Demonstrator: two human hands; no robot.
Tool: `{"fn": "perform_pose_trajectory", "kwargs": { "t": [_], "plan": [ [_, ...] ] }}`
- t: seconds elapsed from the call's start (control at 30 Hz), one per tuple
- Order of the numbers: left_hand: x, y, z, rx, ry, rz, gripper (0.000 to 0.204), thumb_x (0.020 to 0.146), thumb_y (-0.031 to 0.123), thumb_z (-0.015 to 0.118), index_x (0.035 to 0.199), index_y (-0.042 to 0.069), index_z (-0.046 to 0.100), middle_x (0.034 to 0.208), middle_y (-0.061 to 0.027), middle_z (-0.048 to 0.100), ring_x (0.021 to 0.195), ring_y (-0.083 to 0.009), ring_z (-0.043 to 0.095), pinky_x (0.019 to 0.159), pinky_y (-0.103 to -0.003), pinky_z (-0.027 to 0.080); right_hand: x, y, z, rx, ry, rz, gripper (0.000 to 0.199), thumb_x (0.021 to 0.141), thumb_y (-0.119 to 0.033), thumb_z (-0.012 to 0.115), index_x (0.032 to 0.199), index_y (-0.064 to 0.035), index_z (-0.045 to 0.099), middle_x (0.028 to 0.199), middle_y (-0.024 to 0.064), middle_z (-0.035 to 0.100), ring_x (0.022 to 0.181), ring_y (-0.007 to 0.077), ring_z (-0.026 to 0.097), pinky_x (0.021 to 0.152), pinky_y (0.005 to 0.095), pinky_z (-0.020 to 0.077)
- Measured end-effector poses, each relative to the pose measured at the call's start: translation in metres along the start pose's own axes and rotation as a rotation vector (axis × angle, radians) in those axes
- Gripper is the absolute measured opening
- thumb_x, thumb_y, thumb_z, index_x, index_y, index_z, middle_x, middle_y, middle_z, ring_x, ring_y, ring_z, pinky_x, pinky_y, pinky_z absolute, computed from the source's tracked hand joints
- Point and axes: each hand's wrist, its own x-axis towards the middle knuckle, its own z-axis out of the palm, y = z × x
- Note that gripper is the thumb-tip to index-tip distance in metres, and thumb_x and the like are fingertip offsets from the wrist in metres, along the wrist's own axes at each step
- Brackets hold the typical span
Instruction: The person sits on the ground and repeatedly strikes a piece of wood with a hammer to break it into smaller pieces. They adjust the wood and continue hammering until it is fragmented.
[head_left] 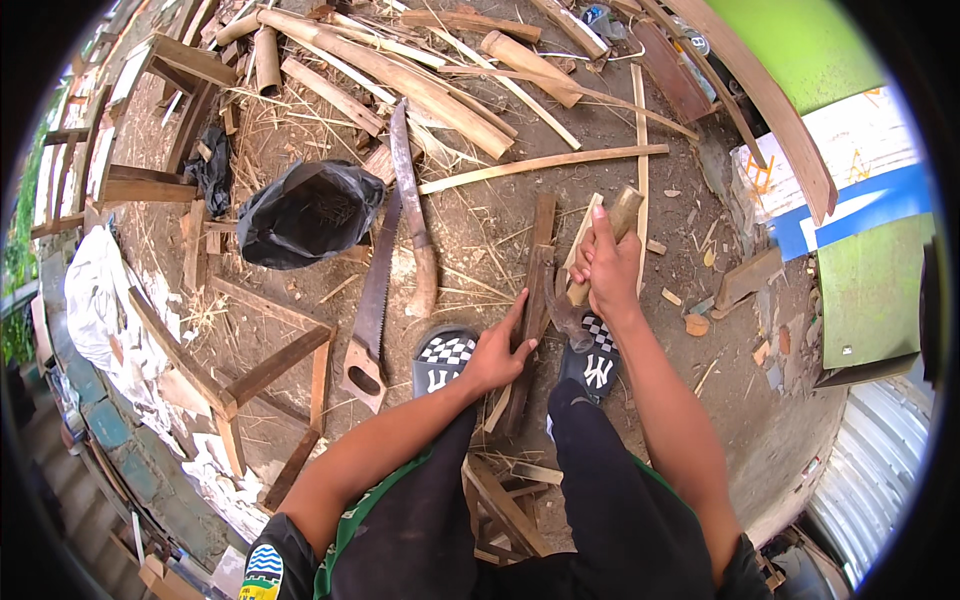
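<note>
We best brace the dark wood strip point(521, 385) between our sandals point(446, 350) with our spread left hand point(494, 358), fingertips point(522, 297) clear of the hammer point(571, 323) our right hand point(609, 268) grips.

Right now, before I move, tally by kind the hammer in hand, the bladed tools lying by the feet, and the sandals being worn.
Hammer: 1
Handsaw: 1
Curved blade with wooden handle: 1
Checkered sandals: 2
Total: 5
</note>
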Motion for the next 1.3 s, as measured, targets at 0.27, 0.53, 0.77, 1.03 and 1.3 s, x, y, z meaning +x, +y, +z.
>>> {"fn": "perform_pose_trajectory", "kwargs": {
  "t": [0.27, 0.53, 0.77, 1.03, 1.3],
  "plan": [
    [0.0, -0.002, 0.001, -0.035, 0.017, 0.0, 0.089, 0.093, 0.015, 0.07, 0.165, 0.022, 0.017, 0.07, -0.0182, 0.061, 0.064, -0.0346, 0.063, 0.071, -0.043, 0.05, -0.001, 0.005, 0.011, -0.036, -0.007, -0.011, 0.041, 0.107, -0.033, 0.055, 0.075, -0.011, 0.043, 0.054, -0.0041, 0.037, 0.04, 0.0069, 0.038, 0.038, 0.0259, 0.0331],
    [0.002, -0.005, -0.001, -0.047, -0.002, -0.017, 0.089, 0.093, 0.012, 0.07, 0.164, 0.021, 0.018, 0.068, -0.0183, 0.061, 0.063, -0.036, 0.063, 0.07, -0.043, 0.05, -0.003, 0.001, 0.018, -0.017, 0.046, -0.056, 0.041, 0.107, -0.032, 0.056, 0.075, -0.0102, 0.042, 0.054, -0.0035, 0.037, 0.039, 0.0076, 0.038, 0.037, 0.0259, 0.0324],
    [0.001, 0.004, -0.006, -0.052, -0.077, -0.061, 0.089, 0.093, 0.01, 0.068, 0.164, 0.02, 0.015, 0.103, -0.0329, 0.068, 0.095, -0.049, 0.068, 0.089, -0.051, 0.052, -0.005, 0.01, 0.017, 0.045, 0.182, -0.114, 0.04, 0.105, -0.032, 0.059, 0.077, -0.0091, 0.042, 0.054, -0.0023, 0.039, 0.037, 0.008, 0.037, 0.034, 0.0268, 0.0316],
    [0.006, -0.017, 0.008, -0.031, 0.048, 0.134, 0.09, 0.094, 0.013, 0.07, 0.164, 0.02, 0.015, 0.073, -0.0208, 0.064, 0.067, -0.039, 0.066, 0.071, -0.046, 0.051, -0.016, 0.025, 0.03, -0.018, 0.302, -0.267, 0.039, 0.104, -0.029, 0.06, 0.076, -0.0094, 0.041, 0.054, -0.0015, 0.04, 0.037, 0.0083, 0.036, 0.034, 0.0273, 0.0313],
    [0.006, -0.02, 0.005, -0.045, 0.036, 0.127, 0.088, 0.094, 0.013, 0.069, 0.164, 0.019, 0.015, 0.071, -0.0222, 0.063, 0.066, -0.0419, 0.064, 0.069, -0.048, 0.049, 0.01, -0.002, 0.033, 0.227, 0.523, -0.094, 0.031, 0.099, -0.022, 0.06, 0.076, -0.0106, 0.043, 0.05, -0.0017, 0.04, 0.035, 0.0097, 0.037, 0.033, 0.03, 0.0318]
  ]
}}
